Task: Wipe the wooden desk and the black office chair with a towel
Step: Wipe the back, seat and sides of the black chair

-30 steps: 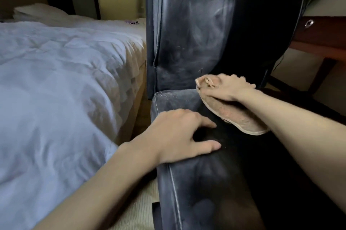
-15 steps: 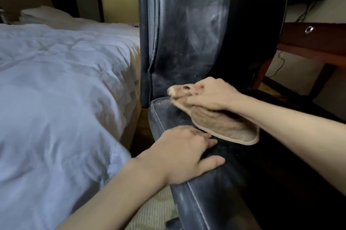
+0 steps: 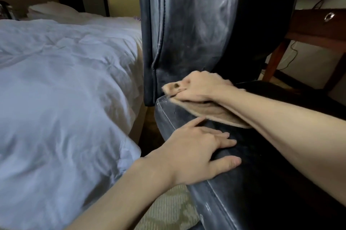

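Logged fingers of right hand (image 3: 203,87) curled tight, pinching a bunched end of the tan towel (image 3: 222,115). Found the towel pressed flat under that hand and wrist on the seat's far corner, bed side, right at the foot of the backrest. Recorded fingers of left hand (image 3: 194,152) nearly straight and spread, lying flat on the seat's stitched edge, holding nothing; index tip just beside the towel's edge, contact not resolvable. Noted black office chair (image 3: 189,24) with pale dusty smears on backrest and seat rim. Marked wooden desk (image 3: 316,26) behind the chair to the right, ring pull on its drawer front. Saw white bed (image 3: 60,84) close along the chair's left, patterned carpet (image 3: 168,209) below.
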Demonstrator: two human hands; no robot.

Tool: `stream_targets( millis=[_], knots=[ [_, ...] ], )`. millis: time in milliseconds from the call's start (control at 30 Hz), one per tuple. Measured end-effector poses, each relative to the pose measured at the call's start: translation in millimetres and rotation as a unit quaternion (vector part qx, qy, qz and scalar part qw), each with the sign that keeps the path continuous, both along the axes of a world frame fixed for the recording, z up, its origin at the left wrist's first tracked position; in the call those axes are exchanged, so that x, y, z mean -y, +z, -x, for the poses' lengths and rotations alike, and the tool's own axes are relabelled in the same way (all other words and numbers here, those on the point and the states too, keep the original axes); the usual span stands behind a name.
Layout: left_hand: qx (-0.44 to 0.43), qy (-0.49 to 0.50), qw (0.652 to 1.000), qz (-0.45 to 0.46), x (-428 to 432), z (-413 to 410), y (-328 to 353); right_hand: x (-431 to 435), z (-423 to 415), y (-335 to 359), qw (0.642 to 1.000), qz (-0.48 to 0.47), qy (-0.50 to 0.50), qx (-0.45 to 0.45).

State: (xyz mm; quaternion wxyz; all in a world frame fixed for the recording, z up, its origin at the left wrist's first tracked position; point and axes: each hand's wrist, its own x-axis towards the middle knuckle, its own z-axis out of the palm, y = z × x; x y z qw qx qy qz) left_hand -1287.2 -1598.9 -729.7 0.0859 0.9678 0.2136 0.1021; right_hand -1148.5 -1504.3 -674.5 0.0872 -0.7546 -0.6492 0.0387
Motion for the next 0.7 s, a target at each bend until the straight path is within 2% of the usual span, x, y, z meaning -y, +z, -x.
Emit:
stream_targets(
  millis=[100,167,267,400,567,633,700],
  knots=[
    [-0.002,0.005,1.0,-0.025,4,-2,2,11,43,2,0.984,0.017,0.169,-0.052],
    [0.008,0.004,1.0,-0.013,6,0,2,13,47,7,0.975,0.01,0.209,-0.079],
    [0.076,0.016,0.996,0.035,6,16,3,12,17,16,0.985,-0.061,0.157,-0.041],
    [0.182,0.144,0.972,0.025,-8,38,6,-3,-31,9,0.988,-0.136,0.033,0.064],
    [0.164,0.323,0.932,0.006,-26,51,-5,-18,-27,-26,0.995,-0.037,-0.007,0.093],
    [0.147,0.366,0.917,0.062,-35,58,-13,-19,-18,-20,0.995,-0.051,-0.006,0.09],
    [0.129,0.371,0.908,0.147,-43,62,-21,-9,-11,-14,0.995,-0.051,0.041,0.082]
  ],
)
